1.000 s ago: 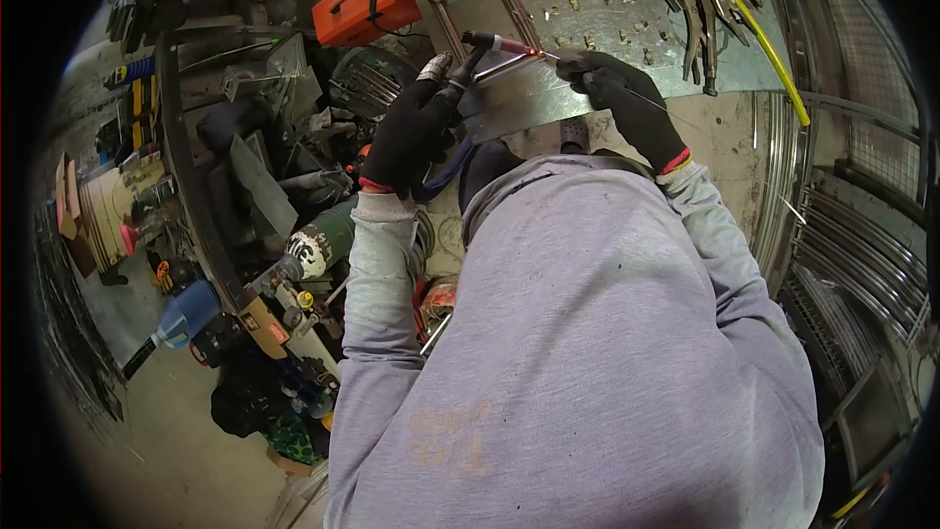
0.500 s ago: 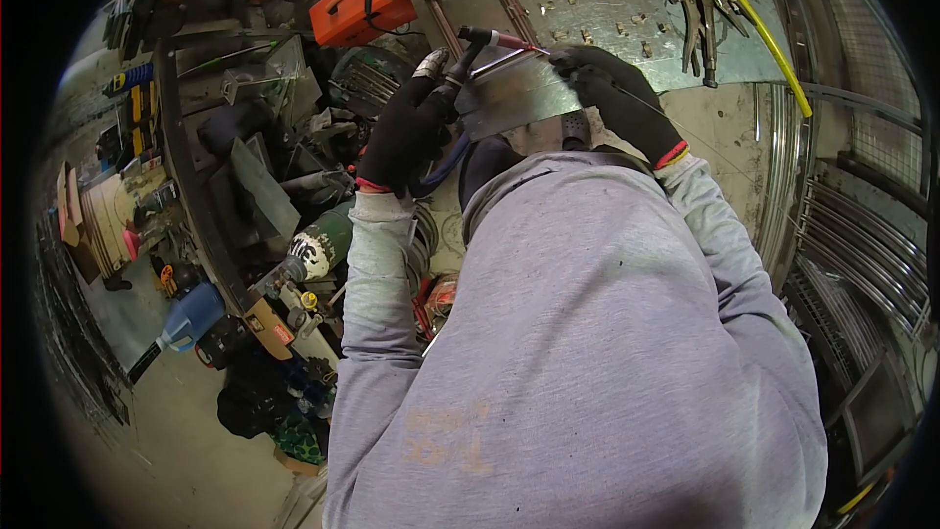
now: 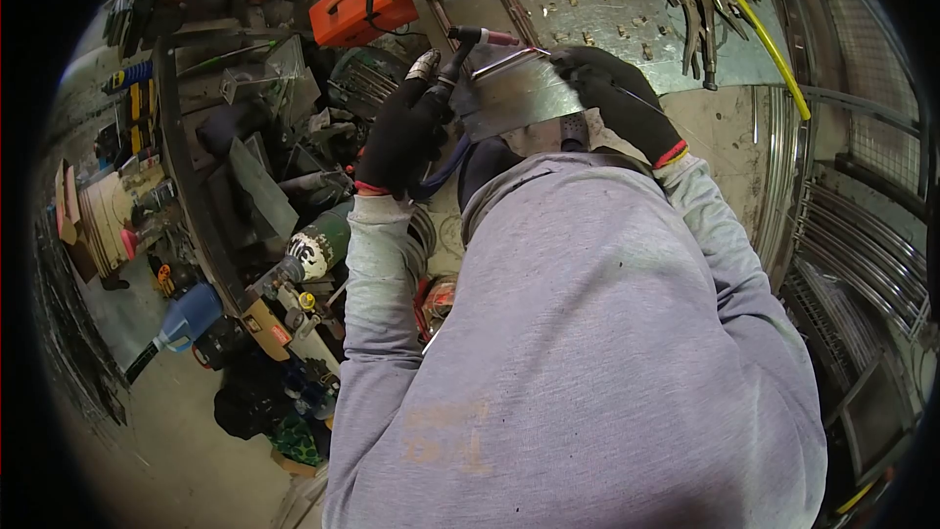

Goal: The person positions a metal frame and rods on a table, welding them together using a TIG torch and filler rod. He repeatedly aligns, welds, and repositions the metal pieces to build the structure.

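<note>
Jutting fr L hand [image 3: 401,129]: torch [image 3: 476,35]

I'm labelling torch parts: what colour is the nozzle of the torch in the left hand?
The nozzle is reddish pink, best seen in the head view.

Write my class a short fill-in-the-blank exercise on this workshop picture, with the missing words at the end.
1. On the person's own ____ side, a hand holds the torch.
2. The right hand is gloved mainly in the colour ____.
3. The long strip beside the pliers is coloured ____.
4. The jug at the picture's left looks ____ in colour.

Missing words: left; black; yellow; blue
</note>
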Tool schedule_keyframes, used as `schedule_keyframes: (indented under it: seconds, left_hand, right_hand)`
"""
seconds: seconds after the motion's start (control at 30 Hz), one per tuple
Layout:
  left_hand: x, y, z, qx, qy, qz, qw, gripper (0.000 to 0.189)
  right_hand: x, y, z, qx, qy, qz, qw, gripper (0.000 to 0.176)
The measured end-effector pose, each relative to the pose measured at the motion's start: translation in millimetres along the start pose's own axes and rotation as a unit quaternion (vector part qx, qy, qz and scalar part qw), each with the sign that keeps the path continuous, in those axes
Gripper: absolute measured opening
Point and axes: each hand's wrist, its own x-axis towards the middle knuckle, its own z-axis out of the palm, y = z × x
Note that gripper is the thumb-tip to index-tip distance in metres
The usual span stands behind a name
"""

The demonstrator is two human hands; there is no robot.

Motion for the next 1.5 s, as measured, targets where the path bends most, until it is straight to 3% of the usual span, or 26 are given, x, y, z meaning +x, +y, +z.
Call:
schedule_keyframes:
  seconds: [0.17,0.23,0.37,0.53,1.07,1.13,1.27,1.5]
  left_hand:
    - [0.2,-3.5,-4.9,0.027,-0.008,0.024,0.999,0.059]
    - [0.7,-2.3,-5.6,0.019,-0.024,-0.025,0.999,0.059]
    - [-1.7,5.2,1.5,-0.017,-0.028,-0.015,0.999,0.061]
    - [-0.8,7.1,2.4,-0.032,-0.030,-0.022,0.999,0.059]
    - [1.1,5.1,-0.9,0.030,-0.027,0.008,0.999,0.059]
    - [0.5,8.9,-1.3,0.050,-0.031,-0.031,0.998,0.059]
    - [0.2,3.6,1.2,0.025,-0.024,-0.003,0.999,0.059]
    - [-2.4,6.2,3.3,0.025,-0.017,-0.002,1.000,0.059]
  right_hand:
    - [-0.6,-3.4,3.7,0.032,0.020,0.017,0.999,0.037]
    - [-1.6,-8.1,4.6,0.034,-0.005,0.001,0.999,0.037]
    - [-1.9,0.7,5.0,0.041,0.027,-0.020,0.999,0.041]
    - [-2.5,0.4,5.9,0.032,0.039,0.022,0.998,0.043]
    - [-2.6,-8.2,7.9,-0.049,0.007,0.027,0.998,0.045]
    - [-2.0,-5.9,11.6,-0.027,0.037,-0.018,0.999,0.038]
    - [-2.0,-4.9,10.4,-0.042,0.036,-0.025,0.998,0.039]
    - [-1.8,-2.6,5.0,-0.034,0.013,0.010,0.999,0.045]
